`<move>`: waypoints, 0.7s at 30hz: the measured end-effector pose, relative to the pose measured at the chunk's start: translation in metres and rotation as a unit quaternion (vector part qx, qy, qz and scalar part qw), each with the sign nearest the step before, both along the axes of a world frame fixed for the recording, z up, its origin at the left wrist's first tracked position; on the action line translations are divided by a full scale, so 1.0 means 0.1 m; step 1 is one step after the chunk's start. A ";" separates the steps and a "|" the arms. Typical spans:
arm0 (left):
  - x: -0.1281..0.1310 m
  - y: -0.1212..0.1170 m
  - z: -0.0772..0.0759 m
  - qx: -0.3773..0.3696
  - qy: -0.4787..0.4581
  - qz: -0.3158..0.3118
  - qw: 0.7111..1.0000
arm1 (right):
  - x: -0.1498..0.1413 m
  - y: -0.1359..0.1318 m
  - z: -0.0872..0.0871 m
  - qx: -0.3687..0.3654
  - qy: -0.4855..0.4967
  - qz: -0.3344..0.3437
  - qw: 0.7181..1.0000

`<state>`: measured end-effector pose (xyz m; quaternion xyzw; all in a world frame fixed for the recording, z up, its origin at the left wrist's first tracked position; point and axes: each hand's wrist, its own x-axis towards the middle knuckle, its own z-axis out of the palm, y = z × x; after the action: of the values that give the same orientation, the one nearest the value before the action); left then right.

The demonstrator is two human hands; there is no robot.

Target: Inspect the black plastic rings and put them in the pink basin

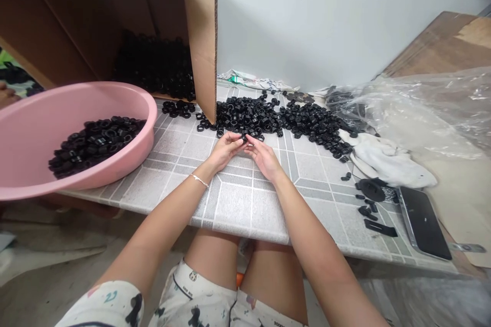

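Observation:
A small black plastic part (244, 138) is pinched between my fingertips over the middle of the table. My left hand (225, 151), with a thin bracelet at the wrist, closes on it from the left. From the right, the fingers of my right hand (264, 157) meet the same part; its exact shape is mostly covered by the fingertips. Just beyond the hands lies a heap of black plastic rings (247, 115). To its right spreads a second pile of small black pieces (312, 125), partly touching the first.
At left a pink basin (151, 112) holds black rings. Behind it, a cardboard box (201, 36) on its side contains more black pieces. A phone (424, 222), white cloth (387, 158) and black disc (371, 190) lie at right, beside plastic film (429, 107). Someone's hand (7, 96) shows at far left.

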<state>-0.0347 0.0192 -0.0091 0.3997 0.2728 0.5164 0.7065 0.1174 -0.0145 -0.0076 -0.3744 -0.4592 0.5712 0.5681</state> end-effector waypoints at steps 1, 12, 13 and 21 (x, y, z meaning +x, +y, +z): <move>0.00 0.00 0.00 0.002 0.002 0.004 1.000 | 0.01 0.00 0.00 0.001 0.004 0.012 1.000; 0.01 -0.09 0.09 -0.043 0.025 -0.117 0.992 | 0.10 -0.02 -0.09 0.172 -0.359 -0.087 0.913; 0.01 -0.10 0.09 -0.050 0.028 -0.128 0.990 | 0.11 -0.03 -0.08 0.187 -0.392 -0.087 0.897; 0.04 -0.07 0.02 -0.017 0.063 -0.118 0.991 | 0.07 0.00 -0.12 0.187 -0.377 -0.112 0.900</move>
<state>-0.0303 0.0126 -0.0067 0.4488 0.2762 0.3990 0.7504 0.1240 -0.0143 -0.0193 -0.4972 -0.6928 0.2235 0.4721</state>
